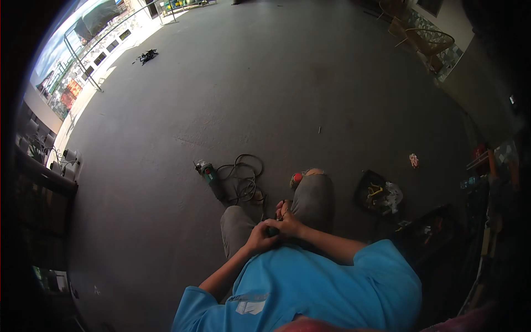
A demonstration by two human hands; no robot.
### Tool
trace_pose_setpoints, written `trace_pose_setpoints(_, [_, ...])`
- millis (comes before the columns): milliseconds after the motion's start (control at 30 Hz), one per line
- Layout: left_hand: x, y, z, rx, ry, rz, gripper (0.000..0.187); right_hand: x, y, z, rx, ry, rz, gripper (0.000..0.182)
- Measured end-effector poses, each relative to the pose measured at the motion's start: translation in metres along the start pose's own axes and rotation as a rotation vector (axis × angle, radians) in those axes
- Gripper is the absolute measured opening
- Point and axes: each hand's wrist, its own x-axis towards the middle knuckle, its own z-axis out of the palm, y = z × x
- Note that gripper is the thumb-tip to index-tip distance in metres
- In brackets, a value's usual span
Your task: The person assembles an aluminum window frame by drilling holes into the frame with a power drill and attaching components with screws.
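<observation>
Small dark-green object (273, 232) held before a blue shirt (315, 282)
On my feed, the left hand (260, 238) and right hand (289, 225) curl fingers round it; nearby, a rounded black tray (361, 187) holds a yellow item (375, 191) and crumpled whitish material (393, 197).

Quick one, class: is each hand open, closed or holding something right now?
Left hand: apparently closed around a small dark object.
Right hand: fingers bent at the same object; whether it grips cannot be told.
</observation>
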Motion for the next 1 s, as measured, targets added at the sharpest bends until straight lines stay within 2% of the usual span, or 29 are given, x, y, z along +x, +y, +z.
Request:
trace_pose_setpoints(33, [-0.002, 0.002, -0.006, -0.196, -0.012, 0.016, 0.039, 0.005, -0.006, 0.003, 0.002, -0.001, 0.010, 0.056])
trace_pose_setpoints(100, [-0.017, -0.002, -0.014, -0.603, -0.016, 0.010, 0.038, 0.014, -0.014, 0.009, 0.505, -0.093, 0.134, 0.061])
trace_pose_setpoints(167, [-0.025, -0.010, -0.022, -0.592, -0.017, 0.088, 0.039, 0.015, -0.016, 0.014, 0.590, -0.218, 0.156, 0.074])
trace_pose_setpoints(233, [-0.028, -0.027, -0.027, -0.553, -0.020, 0.096, 0.041, -0.001, -0.043, 0.010, 0.678, -0.326, 0.104, 0.066])
trace_pose_setpoints(300, [-0.033, -0.024, -0.027, -0.588, 0.034, 0.050, 0.039, 0.005, -0.011, 0.014, 0.704, -0.239, 0.027, 0.045])
trace_pose_setpoints(333, [-0.032, -0.022, -0.028, -0.599, 0.051, 0.031, 0.039, 0.008, -0.011, 0.011, 0.710, -0.255, 0.050, 0.045])
trace_pose_setpoints(400, [-0.037, -0.022, -0.027, -0.662, 0.192, 0.062, 0.031, 0.001, -0.013, 0.011, 0.746, -0.227, -0.020, 0.026])
trace_pose_setpoints(433, [-0.035, -0.026, -0.028, -0.664, 0.201, 0.052, 0.031, -0.001, -0.017, 0.017, 0.752, -0.236, -0.010, 0.026])
trace_pose_setpoints(500, [-0.036, -0.031, -0.028, -0.662, 0.245, 0.130, 0.025, -0.010, -0.025, 0.029, 0.582, -0.094, -0.189, 0.019])
trace_pose_setpoints(533, [-0.035, -0.026, -0.024, -0.733, 0.311, 0.101, 0.025, -0.008, -0.027, 0.030, 0.582, -0.098, -0.187, 0.019])
trace_pose_setpoints(600, [-0.032, -0.027, -0.021, -0.710, 0.359, 0.097, 0.028, -0.007, -0.030, 0.032, 0.244, -0.012, -0.408, 0.014])
trace_pose_setpoints(700, [-0.025, -0.032, -0.016, -0.693, 0.413, 0.106, 0.034, -0.007, -0.039, 0.033, 0.209, 0.030, -0.391, 0.011])
trace_pose_setpoints(767, [-0.025, -0.035, -0.017, -0.634, 0.434, 0.088, 0.038, -0.006, -0.044, 0.032, 0.237, -0.015, -0.354, 0.012])
trace_pose_setpoints(800, [-0.024, -0.039, -0.016, -0.580, 0.468, 0.147, 0.038, -0.001, -0.037, 0.034, 0.128, 0.026, -0.432, 0.013])
trace_pose_setpoints(833, [-0.026, -0.035, -0.017, -0.596, 0.486, 0.133, 0.042, -0.002, -0.042, 0.036, 0.147, 0.004, -0.419, 0.013])
trace_pose_setpoints(900, [-0.033, -0.043, -0.017, -0.641, 0.465, 0.173, 0.038, -0.004, -0.048, 0.041, 0.244, -0.012, -0.354, 0.011])
trace_pose_setpoints(933, [-0.038, -0.044, -0.024, -0.787, 0.351, 0.138, 0.030, -0.002, -0.046, 0.043, 0.239, -0.021, -0.359, 0.013])
trace_pose_setpoints(1000, [-0.038, -0.056, -0.025, -0.761, 0.389, 0.209, 0.026, 0.001, -0.044, 0.044, 0.094, 0.013, -0.411, 0.017])
